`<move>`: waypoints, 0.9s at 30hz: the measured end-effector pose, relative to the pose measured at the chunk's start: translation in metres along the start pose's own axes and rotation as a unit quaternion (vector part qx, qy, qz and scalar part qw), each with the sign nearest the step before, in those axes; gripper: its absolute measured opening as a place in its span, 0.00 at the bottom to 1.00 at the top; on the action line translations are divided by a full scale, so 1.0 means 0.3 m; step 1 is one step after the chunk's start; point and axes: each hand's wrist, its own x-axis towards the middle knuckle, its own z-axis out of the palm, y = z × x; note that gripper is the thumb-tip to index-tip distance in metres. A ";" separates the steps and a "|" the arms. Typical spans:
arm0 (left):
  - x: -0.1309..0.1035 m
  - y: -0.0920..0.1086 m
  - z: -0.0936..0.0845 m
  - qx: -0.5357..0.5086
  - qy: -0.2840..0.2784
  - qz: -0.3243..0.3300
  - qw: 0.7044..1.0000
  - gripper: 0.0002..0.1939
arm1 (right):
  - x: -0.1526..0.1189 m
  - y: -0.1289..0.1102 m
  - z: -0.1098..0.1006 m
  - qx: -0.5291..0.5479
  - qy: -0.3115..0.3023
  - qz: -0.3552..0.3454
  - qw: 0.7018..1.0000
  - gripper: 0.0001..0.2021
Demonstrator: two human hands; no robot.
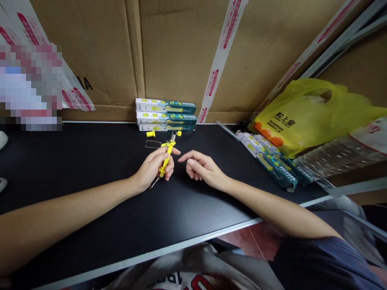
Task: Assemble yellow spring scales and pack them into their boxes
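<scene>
My left hand [152, 167] is closed around a yellow spring scale [166, 160], which leans upright with its metal spring end at the top. A bent metal hook sticks out below the hand. Just to the right, my right hand [205, 169] holds nothing; its index finger points toward the scale while the other fingers curl loosely. Behind the left hand lie a yellow cap [150, 134], a small yellow knob [179, 133] and a bent wire piece [153, 143]. Whether the wire touches the scale is unclear.
Several printed boxes [166, 117] are stacked against the cardboard at the back of the black table [99, 161]. More boxes [272, 163] lie at the right, beside a yellow plastic bag [302, 117] and a clear ribbed plastic item [335, 161]. A metal rod [227, 131] lies nearby.
</scene>
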 end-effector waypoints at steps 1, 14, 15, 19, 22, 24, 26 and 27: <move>0.001 0.000 -0.001 -0.001 0.002 0.008 1.000 0.09 | 0.000 0.003 -0.002 0.002 0.000 0.005 1.000 0.17; -0.010 -0.010 0.011 0.086 -0.148 -0.069 0.983 0.19 | 0.024 -0.003 0.011 0.135 0.078 -0.004 0.988 0.15; -0.013 -0.011 0.017 0.083 -0.148 -0.073 0.983 0.19 | 0.025 -0.004 0.009 0.141 0.083 -0.005 0.987 0.15; -0.035 -0.009 0.049 0.054 -0.135 -0.112 0.983 0.18 | 0.029 -0.008 0.001 0.175 0.105 0.004 0.979 0.14; -0.051 -0.003 0.068 0.030 -0.121 -0.141 0.982 0.17 | 0.029 -0.010 0.000 0.198 0.103 0.017 0.975 0.15; -0.055 0.000 0.073 0.025 -0.114 -0.143 0.983 0.17 | 0.029 -0.008 -0.002 0.204 0.100 0.022 0.974 0.15; -0.054 0.001 0.072 0.023 -0.101 -0.138 0.985 0.17 | 0.030 -0.002 -0.007 0.206 0.095 0.027 0.974 0.15; -0.053 0.000 0.070 0.022 -0.095 -0.136 0.986 0.17 | 0.032 0.002 -0.011 0.206 0.094 0.028 0.974 0.15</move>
